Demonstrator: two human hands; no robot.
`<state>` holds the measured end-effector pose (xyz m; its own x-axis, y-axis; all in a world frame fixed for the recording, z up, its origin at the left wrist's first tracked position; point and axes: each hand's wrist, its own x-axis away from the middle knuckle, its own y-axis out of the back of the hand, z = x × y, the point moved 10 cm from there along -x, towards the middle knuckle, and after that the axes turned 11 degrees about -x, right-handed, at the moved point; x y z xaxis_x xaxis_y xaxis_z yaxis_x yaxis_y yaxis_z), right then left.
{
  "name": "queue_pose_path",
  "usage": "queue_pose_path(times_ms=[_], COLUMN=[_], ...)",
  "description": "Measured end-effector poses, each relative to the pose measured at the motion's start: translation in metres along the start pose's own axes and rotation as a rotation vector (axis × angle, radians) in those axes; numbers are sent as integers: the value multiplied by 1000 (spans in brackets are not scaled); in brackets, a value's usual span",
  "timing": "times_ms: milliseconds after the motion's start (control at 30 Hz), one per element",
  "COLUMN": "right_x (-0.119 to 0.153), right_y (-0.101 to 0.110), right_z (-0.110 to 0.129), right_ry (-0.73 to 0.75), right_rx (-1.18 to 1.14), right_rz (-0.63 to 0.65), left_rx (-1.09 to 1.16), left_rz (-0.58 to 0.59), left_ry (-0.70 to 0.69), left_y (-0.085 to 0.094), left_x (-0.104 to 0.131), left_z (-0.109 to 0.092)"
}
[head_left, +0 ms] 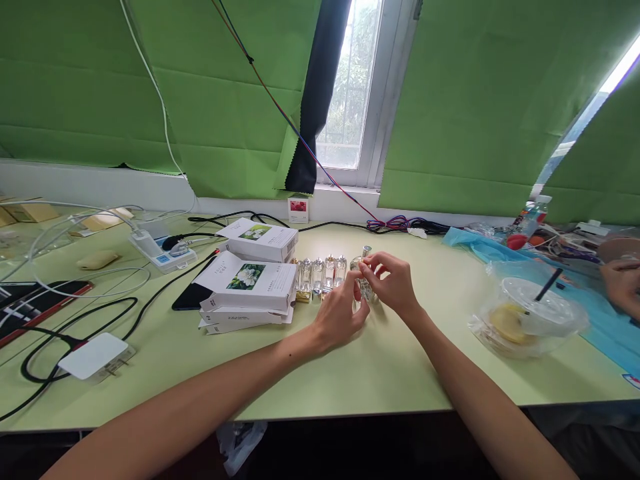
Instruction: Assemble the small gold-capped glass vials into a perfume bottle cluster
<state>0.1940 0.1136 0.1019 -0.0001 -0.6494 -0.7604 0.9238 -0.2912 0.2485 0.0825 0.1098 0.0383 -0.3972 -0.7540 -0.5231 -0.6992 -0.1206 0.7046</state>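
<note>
Several small clear glass perfume bottles (317,277) stand in a row on the pale green table, left of my hands. My left hand (341,308) is closed around another glass bottle, mostly hidden behind its fingers. Close against it, my right hand (393,280) has thumb and fingertips pinched together near the top of that bottle. What lies in this pinch is too small to make out. A silver-topped bottle (367,251) shows just behind the fingers of both hands.
White cartons (260,283) with flower pictures are stacked left of the bottles, partly over a dark phone (193,293). Chargers, cables and a power strip (163,252) lie farther left. At right are a bagged drink cup (530,300), blue plastic sheet (605,333) and another person's hand (623,283).
</note>
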Motion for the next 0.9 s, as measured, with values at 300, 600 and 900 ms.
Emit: queue_pose_path(times_ms=[300,600,900], right_x=[1,1,1], right_y=[0,-2,-1], right_z=[0,1,-3], right_ry=[-13,-14,-14], right_rx=[-42,-89,-121], right_rz=[-11,7,9], left_rx=[-28,-23,36], left_rz=[-108,-145,-70], left_ry=[47,17,57], left_y=[12,16,11], left_x=[-2,-2,-5], left_z=[2,-1,3])
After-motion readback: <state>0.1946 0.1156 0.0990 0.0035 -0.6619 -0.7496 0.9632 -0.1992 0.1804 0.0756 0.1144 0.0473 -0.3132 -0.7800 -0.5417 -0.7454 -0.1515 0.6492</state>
